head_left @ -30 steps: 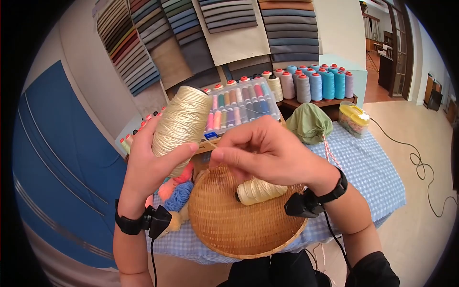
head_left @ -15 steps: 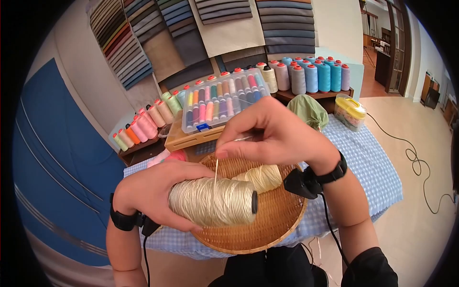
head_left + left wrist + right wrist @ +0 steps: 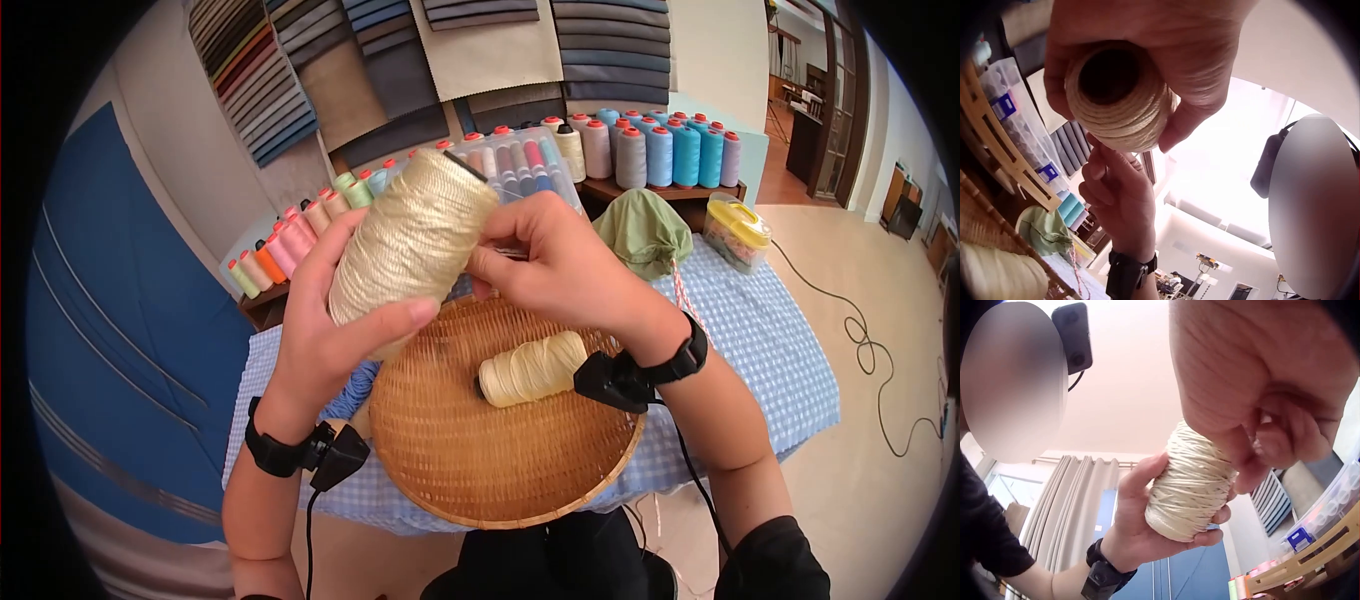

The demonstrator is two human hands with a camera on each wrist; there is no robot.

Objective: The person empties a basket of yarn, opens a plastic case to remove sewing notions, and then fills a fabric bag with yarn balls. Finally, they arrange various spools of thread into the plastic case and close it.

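Observation:
A large spool of cream cord [image 3: 415, 240] is held up and tilted over the basket, its black core end at the top right. My left hand [image 3: 320, 325] grips it around the lower part, thumb across the front. Close against the spool's right side, my right hand [image 3: 565, 265] has its fingers curled, pinching the cord's loose strand, which is mostly hidden behind them. From below, the left wrist view shows the hollow core of the spool [image 3: 1129, 128]. A second, smaller cream spool [image 3: 535, 370] lies in the round woven basket [image 3: 480, 485].
A clear box of small thread spools [image 3: 560, 180] stands behind the hands. Rows of thread cones [image 3: 685, 155] line the shelf. On the checked cloth [image 3: 770, 340] are a green drawstring bag [image 3: 645, 235], a yellow-lidded tub [image 3: 738, 230] and blue yarn [image 3: 350, 392] left of the basket.
My left hand tipped the spool down level over the basket, then raised it upright again. My right hand, holding the strand, has moved around to the spool's right side.

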